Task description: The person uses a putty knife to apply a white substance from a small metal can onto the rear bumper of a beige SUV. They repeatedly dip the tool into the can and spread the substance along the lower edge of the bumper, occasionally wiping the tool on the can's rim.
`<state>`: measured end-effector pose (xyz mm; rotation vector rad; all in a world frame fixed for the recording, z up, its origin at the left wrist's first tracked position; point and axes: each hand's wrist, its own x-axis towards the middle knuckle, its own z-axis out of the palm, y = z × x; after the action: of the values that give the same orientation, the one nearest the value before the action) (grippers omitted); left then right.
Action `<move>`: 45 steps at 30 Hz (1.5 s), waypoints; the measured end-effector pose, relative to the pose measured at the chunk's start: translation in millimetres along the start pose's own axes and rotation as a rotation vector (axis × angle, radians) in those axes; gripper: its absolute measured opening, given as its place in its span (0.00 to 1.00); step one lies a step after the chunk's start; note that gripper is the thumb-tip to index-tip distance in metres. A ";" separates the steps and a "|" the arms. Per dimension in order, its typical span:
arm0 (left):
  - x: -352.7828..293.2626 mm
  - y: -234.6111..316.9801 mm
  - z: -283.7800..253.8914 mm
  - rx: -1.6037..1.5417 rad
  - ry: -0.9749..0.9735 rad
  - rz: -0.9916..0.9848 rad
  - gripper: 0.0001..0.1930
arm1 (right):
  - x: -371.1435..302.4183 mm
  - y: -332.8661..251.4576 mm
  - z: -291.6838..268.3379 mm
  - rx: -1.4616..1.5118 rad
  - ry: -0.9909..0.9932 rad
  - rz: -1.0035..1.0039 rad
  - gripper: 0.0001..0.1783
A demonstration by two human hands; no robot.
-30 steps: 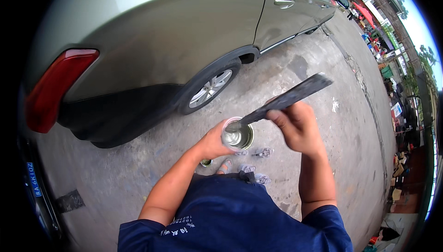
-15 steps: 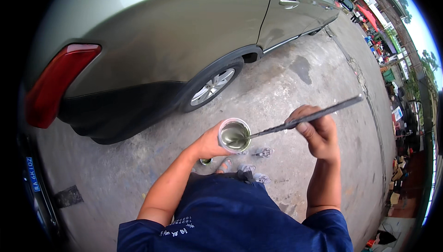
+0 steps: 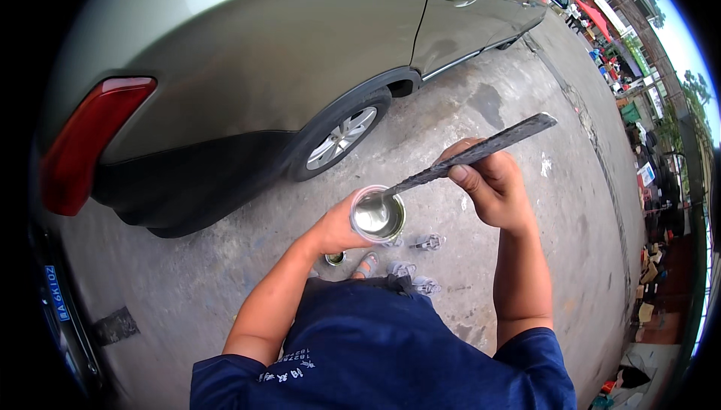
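My left hand (image 3: 336,227) is wrapped round a clear plastic cup (image 3: 402,224) of silvery, olive-tinted paint (image 3: 373,216), its mouth facing up. Pinched between the thumb and fingers of my right hand (image 3: 492,188) is a long flat stirring stick (image 3: 488,147), dark and crusted with paint. Its lower end dips into the cup at the far right side of the rim, while the upper end points up and to the right. The tip inside the paint is hidden.
A grey-green car (image 3: 255,57) stands close ahead and to the left, with its rear wheel (image 3: 342,140) and red tail light (image 3: 98,140) facing me. On the concrete floor (image 3: 451,275) sit a small container (image 3: 335,258) and several spray guns (image 3: 428,242) near my feet. Another vehicle (image 3: 64,320) is at far left.
My right hand has moved up and left, and the stick now slants more steeply. Its lower end has shifted toward the far side of the cup. The left hand still grips the cup.
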<state>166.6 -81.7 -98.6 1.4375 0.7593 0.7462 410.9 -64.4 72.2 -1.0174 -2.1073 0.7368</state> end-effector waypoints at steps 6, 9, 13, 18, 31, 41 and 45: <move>-2.8 -17.4 -5.3 0.000 0.071 0.009 0.43 | -31.1 -26.7 24.6 -0.004 0.120 -0.144 0.05; -0.1 -13.2 -0.9 -0.031 0.098 0.009 0.42 | -9.8 -39.0 24.0 -0.021 0.175 -0.088 0.05; 4.0 -7.6 -0.1 -0.012 0.114 0.033 0.42 | -20.1 -20.5 14.9 -0.126 0.256 0.107 0.06; -2.8 -15.5 1.3 0.056 0.165 0.041 0.41 | -46.3 -26.9 40.1 -0.014 0.283 -0.046 0.05; 3.5 -5.3 14.3 -0.025 0.122 0.054 0.41 | -14.6 -24.8 27.5 -0.052 0.315 0.111 0.05; 7.8 -5.9 23.6 0.076 0.203 0.119 0.42 | -6.7 -32.0 26.5 0.008 0.352 0.116 0.09; 8.0 -16.6 26.9 0.032 0.251 0.174 0.42 | -9.8 -48.9 46.5 -0.068 -0.003 -0.279 0.08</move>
<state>193.1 -90.4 -115.4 1.4676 0.8471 1.0669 358.3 -107.7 75.8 -0.7353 -2.2307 0.5313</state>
